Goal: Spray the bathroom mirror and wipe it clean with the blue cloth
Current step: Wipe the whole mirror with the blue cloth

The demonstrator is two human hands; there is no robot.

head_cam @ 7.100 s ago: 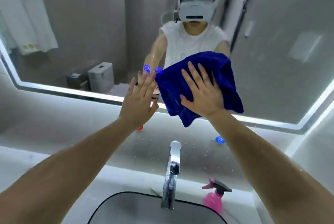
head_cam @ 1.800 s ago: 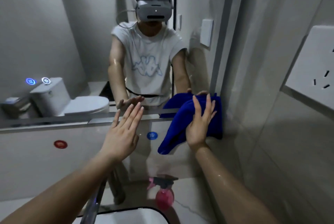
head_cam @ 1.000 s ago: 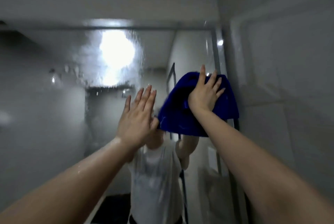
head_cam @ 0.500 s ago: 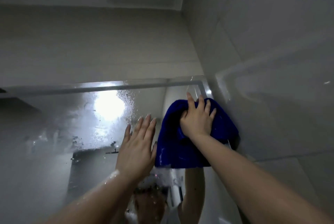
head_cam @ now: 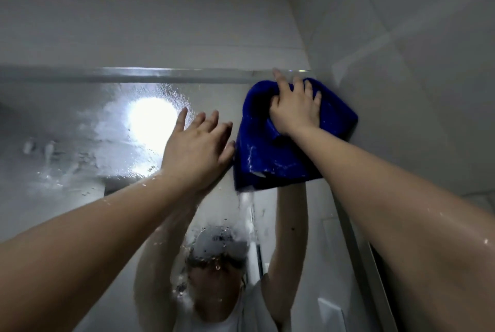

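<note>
Grey tiled walls meet at the mirror (head_cam: pixel 67 122)'s top right corner, where the right hand (head_cam: pixel 294 109) presses the bunched blue cloth (head_cam: pixel 276 160) to wet glass; the left hand (head_cam: pixel 195 149) rests beside it, fingers spread flat.

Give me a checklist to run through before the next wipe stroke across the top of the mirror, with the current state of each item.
1. Blue cloth under the right hand: ok, the fingers are bunched into it.
2. Cloth pressed on the mirror: ok, it sits in the top right corner against the glass.
3. Left hand clear of the stroke path: not ok, it is spread open right beside the cloth, on the side still to be wiped.
4. Area to the left still wet: ok, droplets and spray streaks cover it.
5. Drips controlled: not ok, water runs down below the cloth.
6. Spray bottle within reach: cannot tell, out of view.
</note>
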